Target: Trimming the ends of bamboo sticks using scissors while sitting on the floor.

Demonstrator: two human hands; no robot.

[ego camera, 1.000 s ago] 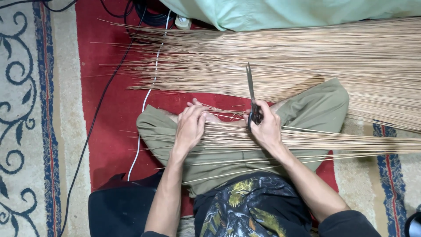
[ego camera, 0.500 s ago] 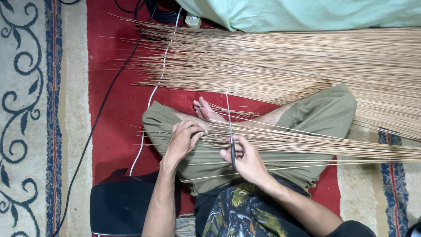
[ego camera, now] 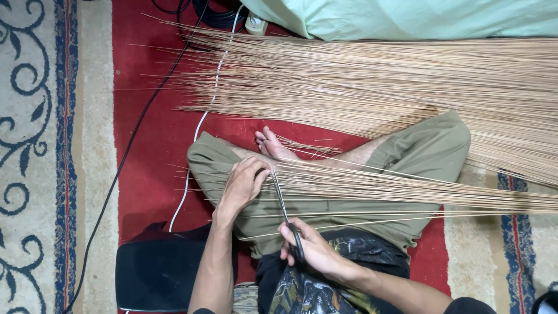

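Head view, looking straight down on crossed legs in olive trousers (ego camera: pixel 325 216). Left hand (ego camera: pixel 243 185) curled over the tips of a small bundle of thin sticks (ego camera: pixel 407 191), fingers pressed together around the ends, apparently to keep them gathered and even on the knee. Bundle lying across the lap and running far off to the right, so only the near ends need a grip. Right hand (ego camera: pixel 311 249) closed on the handles of the scissors (ego camera: pixel 283 204), close to the belly; blades together as far as visible, pointing up and a little left, tip touching or just beside the left fingers at the stick ends. Such a slant seems to bring the blades across the sticks near the grip. Cannot tell if any stick sits between the blades.

Behind the legs, a much larger pile of sticks (ego camera: pixel 383 81) spread flat on the red carpet (ego camera: pixel 148 151), tips to the left like the bundle, well apart from the hands. Bare foot (ego camera: pixel 273 145) resting between pile and bundle. White cable (ego camera: pixel 200 125) and black cable (ego camera: pixel 131 151) crossing the carpet at left. Pale green cloth (ego camera: pixel 407 17) along the top edge. Black bag (ego camera: pixel 157 270) just beside the left forearm.
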